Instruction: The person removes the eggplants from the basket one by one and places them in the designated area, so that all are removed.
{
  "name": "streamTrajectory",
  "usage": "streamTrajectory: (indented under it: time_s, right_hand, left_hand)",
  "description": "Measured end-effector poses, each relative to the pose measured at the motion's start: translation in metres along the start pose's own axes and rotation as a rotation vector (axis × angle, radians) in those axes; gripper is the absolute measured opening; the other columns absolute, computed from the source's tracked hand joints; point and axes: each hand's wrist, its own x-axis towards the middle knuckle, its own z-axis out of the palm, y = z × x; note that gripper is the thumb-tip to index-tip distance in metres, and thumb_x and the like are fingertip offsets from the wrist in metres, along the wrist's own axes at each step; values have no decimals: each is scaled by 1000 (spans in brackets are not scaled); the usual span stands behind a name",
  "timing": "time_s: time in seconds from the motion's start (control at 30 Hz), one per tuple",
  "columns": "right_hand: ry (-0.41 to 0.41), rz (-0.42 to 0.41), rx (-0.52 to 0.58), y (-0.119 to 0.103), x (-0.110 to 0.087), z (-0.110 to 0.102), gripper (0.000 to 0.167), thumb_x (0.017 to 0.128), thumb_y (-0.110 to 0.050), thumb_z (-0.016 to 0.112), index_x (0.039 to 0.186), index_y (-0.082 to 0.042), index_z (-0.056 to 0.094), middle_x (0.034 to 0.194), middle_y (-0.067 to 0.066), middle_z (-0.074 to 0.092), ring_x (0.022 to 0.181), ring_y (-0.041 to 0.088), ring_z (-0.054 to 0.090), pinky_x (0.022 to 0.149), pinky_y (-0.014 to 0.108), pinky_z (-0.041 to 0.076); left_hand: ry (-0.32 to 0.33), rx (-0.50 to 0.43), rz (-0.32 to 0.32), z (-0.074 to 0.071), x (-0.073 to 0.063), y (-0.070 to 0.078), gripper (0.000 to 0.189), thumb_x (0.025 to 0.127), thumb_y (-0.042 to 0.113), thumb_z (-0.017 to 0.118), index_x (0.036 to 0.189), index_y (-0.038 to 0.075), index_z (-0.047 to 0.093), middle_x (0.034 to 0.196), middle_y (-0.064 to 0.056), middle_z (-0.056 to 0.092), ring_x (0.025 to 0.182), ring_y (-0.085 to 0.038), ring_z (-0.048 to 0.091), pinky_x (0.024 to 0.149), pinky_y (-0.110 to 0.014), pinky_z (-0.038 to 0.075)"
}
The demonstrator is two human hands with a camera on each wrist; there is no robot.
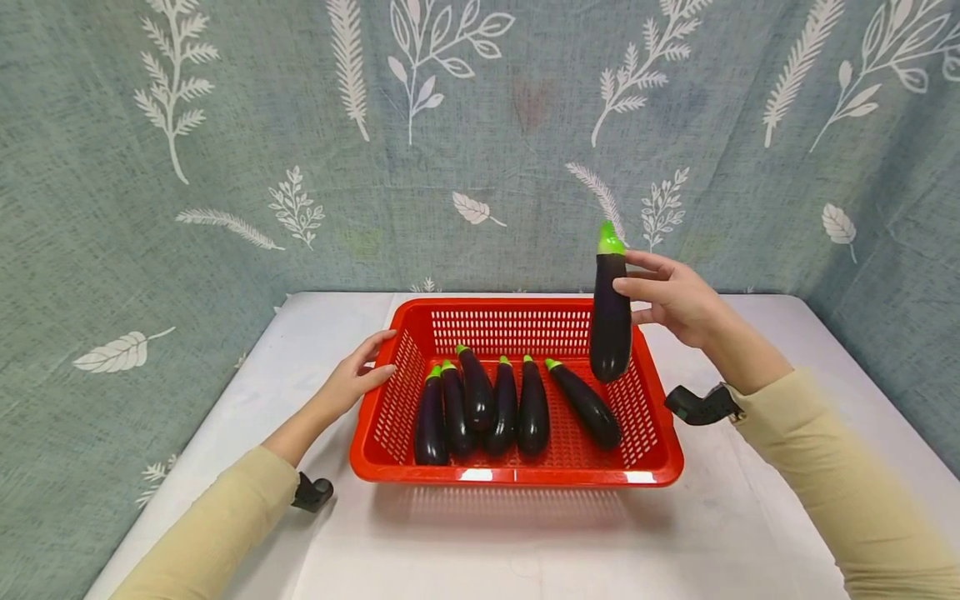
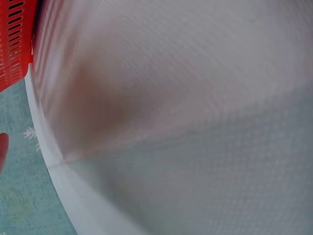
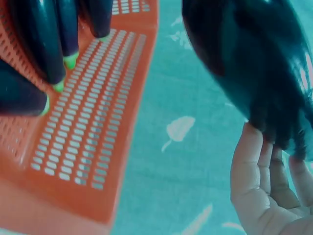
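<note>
My right hand (image 1: pixel 671 300) holds an eggplant (image 1: pixel 611 321) upright by its upper part, above the right side of a red plastic basket (image 1: pixel 517 477). This eggplant is dark purple with a bright green cap. In the right wrist view, the fingers (image 3: pixel 247 161) lie along the held eggplant (image 3: pixel 249 63). Several more eggplants (image 1: pixel 531 408) lie inside the basket, most in a row toward the left, green ends to the back. One eggplant (image 1: pixel 585 404) slants apart on the right. My left hand (image 1: pixel 352 379) rests its fingertips at the basket's left rim, thumb and fingers spread.
The basket stands on a white-covered table (image 1: pixel 525 542). A green-grey curtain (image 1: pixel 487 167) with white leaf prints hangs behind and along both sides. Black wrist-worn devices show at the left sleeve (image 1: pixel 217 517) and the right sleeve (image 1: pixel 832 475).
</note>
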Motion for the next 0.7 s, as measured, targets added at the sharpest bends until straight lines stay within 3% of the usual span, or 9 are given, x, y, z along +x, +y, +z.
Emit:
streamTrajectory:
  time_s: [0.3, 0.7]
  right_hand:
    - [42, -20, 33, 7, -18, -31, 66, 88, -10, 58, 143, -2, 22, 99, -7, 63, 83, 10, 63, 67, 29, 54]
    - [102, 59, 79, 38, -33, -72, 77, 91, -13, 55, 146, -2, 3, 92, -12, 64, 81, 7, 61, 67, 27, 54]
  left_hand:
    - [4, -30, -12, 0, -3, 1, 56, 92, 16, 49, 142, 5, 26, 130, -27, 44, 105, -40, 50, 78, -41, 53]
    - [10, -26, -20, 0, 0, -2, 57, 91, 16, 50, 142, 6, 26, 129, -27, 46, 103, -39, 52, 78, -40, 53]
